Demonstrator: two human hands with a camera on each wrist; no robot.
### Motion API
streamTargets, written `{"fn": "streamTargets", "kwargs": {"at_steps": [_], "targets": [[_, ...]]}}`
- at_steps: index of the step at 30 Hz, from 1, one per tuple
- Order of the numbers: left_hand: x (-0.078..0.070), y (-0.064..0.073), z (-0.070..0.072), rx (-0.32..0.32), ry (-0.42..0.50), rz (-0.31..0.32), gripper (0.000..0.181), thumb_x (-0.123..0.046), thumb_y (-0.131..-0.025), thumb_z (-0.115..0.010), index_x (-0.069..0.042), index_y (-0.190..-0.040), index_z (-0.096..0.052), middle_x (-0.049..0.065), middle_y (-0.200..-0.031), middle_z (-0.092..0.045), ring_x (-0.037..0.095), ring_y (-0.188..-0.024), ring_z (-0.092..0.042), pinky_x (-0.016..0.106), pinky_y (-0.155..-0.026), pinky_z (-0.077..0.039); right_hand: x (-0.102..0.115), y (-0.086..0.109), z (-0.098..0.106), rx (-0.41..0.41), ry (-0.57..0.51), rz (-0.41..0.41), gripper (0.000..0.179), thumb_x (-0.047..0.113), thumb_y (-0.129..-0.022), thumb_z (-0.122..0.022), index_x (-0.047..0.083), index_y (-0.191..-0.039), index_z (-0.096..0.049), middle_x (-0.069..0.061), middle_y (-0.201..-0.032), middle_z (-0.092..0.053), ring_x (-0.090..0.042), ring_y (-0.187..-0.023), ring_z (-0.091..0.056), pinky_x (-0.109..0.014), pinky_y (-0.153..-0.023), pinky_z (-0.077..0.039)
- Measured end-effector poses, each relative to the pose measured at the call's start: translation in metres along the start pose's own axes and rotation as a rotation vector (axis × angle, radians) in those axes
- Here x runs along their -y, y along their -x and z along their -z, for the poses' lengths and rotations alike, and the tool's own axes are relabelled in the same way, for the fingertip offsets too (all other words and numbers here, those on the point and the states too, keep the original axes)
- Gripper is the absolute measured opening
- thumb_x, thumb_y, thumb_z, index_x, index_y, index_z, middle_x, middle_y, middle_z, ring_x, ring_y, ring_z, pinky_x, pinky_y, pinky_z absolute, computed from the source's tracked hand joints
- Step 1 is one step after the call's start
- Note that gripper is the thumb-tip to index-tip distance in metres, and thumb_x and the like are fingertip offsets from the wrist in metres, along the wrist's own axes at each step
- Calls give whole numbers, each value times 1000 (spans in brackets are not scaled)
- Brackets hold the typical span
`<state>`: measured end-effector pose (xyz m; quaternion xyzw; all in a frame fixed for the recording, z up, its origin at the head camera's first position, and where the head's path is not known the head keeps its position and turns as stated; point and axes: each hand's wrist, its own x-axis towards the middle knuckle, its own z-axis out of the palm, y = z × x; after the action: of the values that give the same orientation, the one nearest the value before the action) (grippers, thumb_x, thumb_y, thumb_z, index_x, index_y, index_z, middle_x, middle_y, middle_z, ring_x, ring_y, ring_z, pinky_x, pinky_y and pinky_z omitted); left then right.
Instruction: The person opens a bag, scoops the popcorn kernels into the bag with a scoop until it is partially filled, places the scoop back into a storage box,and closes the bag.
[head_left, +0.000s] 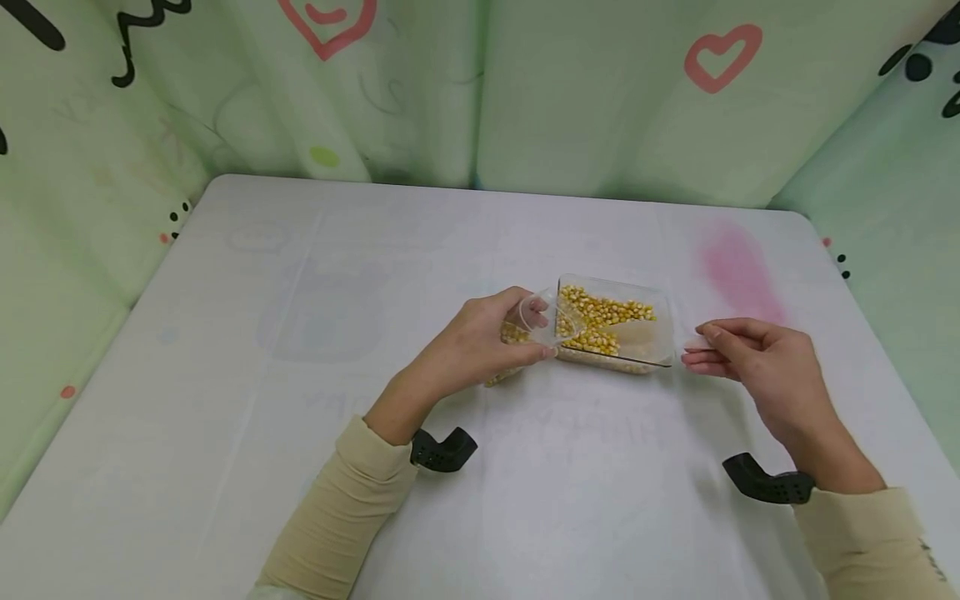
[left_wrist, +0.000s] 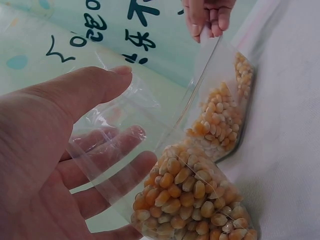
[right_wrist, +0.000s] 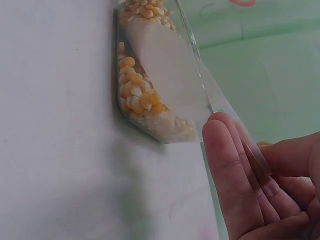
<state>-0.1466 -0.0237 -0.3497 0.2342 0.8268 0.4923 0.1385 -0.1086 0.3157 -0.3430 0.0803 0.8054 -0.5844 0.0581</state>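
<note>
A clear plastic bag (left_wrist: 185, 195) with corn kernels in its lower part stands beside a clear rectangular container (head_left: 622, 289). My left hand (head_left: 491, 337) holds the bag near its mouth, thumb on one side and fingers spread round the other. More yellow corn kernels (head_left: 592, 312) lie in the container, heaped toward its left and back. At the container's right end my right hand (head_left: 765, 367) pinches the thin handle of a white spoon (right_wrist: 160, 65). The spoon's broad end reaches down into the container among the kernels.
A white cloth (head_left: 300, 467) covers the table, with a pink patch (head_left: 738, 267) at the back right. Green printed curtains (head_left: 585, 108) hang along the back and both sides. A black wrist mount (head_left: 768, 483) sits on the right wrist, another (head_left: 442, 450) on the left.
</note>
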Motion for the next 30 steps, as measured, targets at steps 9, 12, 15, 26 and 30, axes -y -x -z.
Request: {"fn": "streamTargets", "kwargs": {"at_steps": [9,12,15,26,30], "targets": [[-1,1,0,-7,-11,-1,42,-28,-87,-77,-16,-122,-58,-2,-112,-69,12,-108,-63,35,-94,-50,-13,-2,-4,25,-273,-41,16,20,-94,-68,9,-104,-72,-2,-88,-78,-15,-77,-76,-25,-74,-58],[-1,1,0,-9,-18,0,43,-28,-87,-77,-14,-123,-58,-4,-112,-69,11,-107,-62,34,-94,-50,-15,-2,-5,25,-316,-27,14,17,-94,-68,8,-104,-72,-3,-87,-78,-16,-77,-76,-26,-74,-58],[-1,1,0,-10,-25,0,44,-28,-87,-77,-13,-124,-58,-4,-112,-70,11,-107,-62,34,-95,-49,-18,-3,-7,33,-384,-4,13,12,-94,-66,5,-104,-72,-6,-87,-78,-18,-76,-76,-28,-73,-58],[-1,1,-1,-11,-19,0,44,-27,-87,-77,-13,-123,-58,-3,-113,-70,11,-109,-61,36,-97,-49,-23,-3,-11,43,-513,-6,14,7,-94,-66,2,-105,-72,-9,-90,-78,-20,-77,-76,-30,-72,-59],[-2,1,-1,-13,-20,4,43,-28,-87,-77,-14,-123,-59,-4,-112,-70,11,-109,-61,36,-97,-49,-24,-3,-12,34,-539,0,13,6,-93,-66,2,-104,-72,-10,-89,-78,-21,-76,-76,-30,-72,-59]]}}
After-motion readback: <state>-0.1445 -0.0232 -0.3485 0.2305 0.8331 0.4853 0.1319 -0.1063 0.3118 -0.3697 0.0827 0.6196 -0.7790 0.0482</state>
